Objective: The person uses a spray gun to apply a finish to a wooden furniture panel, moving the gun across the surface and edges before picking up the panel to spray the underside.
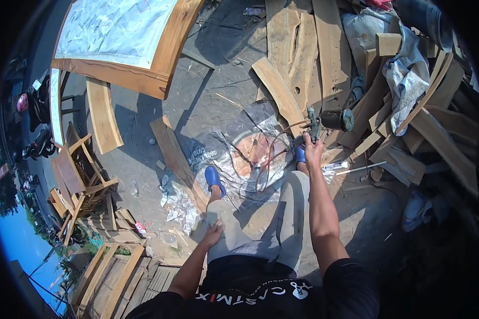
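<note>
The right hand (313,150) holds a spray gun (314,126) out beyond the right knee, over the ground at the edge of a heap of boards (375,119); its fingers are wrapped narrowly around the handle, though how they sit on the trigger is too small to tell. The gun's body looks like metal, so it is probably rigid and fairly dense for its size. A dark, round cup (337,120) sticks out to the right of the body, and whatever weight it carries likely pulls the tool over to that side; how full it is cannot be seen. The handle is the sound place to hold, with a firm wrist against that pull, while the cup's smooth wall would probably be slippery if wet. A thin reddish hose (270,154) loops across the crumpled plastic sheet (223,139); it looks soft and flexible, likely adding a slight drag and easily snagged. On the sheet lies a reddish-brown round wooden slab (252,155), apart from both hands, which seems stiff and best taken by its rim. The left hand (214,233) lies loosely on the grey trousers (234,226), its fingers relaxed and gripping no tool.
</note>
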The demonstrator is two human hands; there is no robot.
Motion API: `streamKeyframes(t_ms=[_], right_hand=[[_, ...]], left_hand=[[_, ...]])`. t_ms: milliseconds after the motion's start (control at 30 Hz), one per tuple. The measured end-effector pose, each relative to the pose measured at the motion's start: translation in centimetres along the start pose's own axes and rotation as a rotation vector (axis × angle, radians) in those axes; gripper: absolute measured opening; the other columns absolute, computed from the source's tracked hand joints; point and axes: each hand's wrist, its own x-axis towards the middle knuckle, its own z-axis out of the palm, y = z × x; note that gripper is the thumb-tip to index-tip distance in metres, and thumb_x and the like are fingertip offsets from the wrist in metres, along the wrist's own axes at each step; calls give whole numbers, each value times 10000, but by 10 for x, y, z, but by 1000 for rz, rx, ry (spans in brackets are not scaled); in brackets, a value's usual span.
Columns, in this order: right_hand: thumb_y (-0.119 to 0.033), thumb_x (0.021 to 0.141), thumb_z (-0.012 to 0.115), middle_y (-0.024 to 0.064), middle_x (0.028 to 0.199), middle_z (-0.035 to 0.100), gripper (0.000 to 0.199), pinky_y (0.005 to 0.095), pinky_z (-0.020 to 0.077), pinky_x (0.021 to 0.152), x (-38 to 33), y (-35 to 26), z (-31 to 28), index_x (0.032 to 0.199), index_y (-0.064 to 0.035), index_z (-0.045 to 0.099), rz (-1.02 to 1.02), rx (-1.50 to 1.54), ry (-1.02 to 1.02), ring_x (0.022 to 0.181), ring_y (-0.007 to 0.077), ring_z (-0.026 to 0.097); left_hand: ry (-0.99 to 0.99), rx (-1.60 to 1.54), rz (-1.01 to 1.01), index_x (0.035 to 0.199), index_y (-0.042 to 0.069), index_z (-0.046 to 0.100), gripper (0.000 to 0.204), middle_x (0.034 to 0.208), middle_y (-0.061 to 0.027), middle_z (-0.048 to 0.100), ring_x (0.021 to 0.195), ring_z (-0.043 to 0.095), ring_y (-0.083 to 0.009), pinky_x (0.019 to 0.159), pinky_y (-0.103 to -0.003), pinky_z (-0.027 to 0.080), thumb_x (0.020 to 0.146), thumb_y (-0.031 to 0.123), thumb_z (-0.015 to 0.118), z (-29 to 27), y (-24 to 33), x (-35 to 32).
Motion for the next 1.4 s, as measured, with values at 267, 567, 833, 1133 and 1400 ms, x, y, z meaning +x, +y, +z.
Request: streamKeyframes(t_ms=[267,567,833,1133,1400], right_hand=[[-205,924,730,51,852,704,222,300,543,655,-158,157,123,1002,-1,690,0,28,191,730,126,642],[-184,871,727,77,853,689,209,370,611,569,-66,480,99,979,-14,670,203,-189,291,701,190,679],[-178,877,744,81,905,712,220,380,605,571,65,556,77,1029,-27,694,185,0,304,732,196,685],[-392,776,805,245,1028,724,515,452,544,891,80,541,54,1080,13,713,145,-393,289,974,368,703],[-385,810,768,303,1205,667,631,427,485,1024,-171,497,64,1185,111,662,216,-629,111,1159,395,646]], left_hand=[[33,294,267,1614,262,159,945,1391,-354,502,1265,527,-514,1054,-521,439,874,578,654,-84,-161,70],[180,455,179,1569,224,280,889,1261,-321,595,1138,606,-499,958,-535,491,850,520,712,-70,-235,103],[353,287,238,1528,122,361,790,1321,-273,603,1229,593,-431,1001,-459,483,873,309,761,-33,-227,124],[424,259,306,1541,127,343,803,1360,-288,571,1229,588,-445,1006,-457,482,882,331,754,-8,-223,121],[180,1,247,1589,72,249,829,1514,-241,457,1398,463,-339,1133,-401,377,969,479,618,-52,-307,-8]])
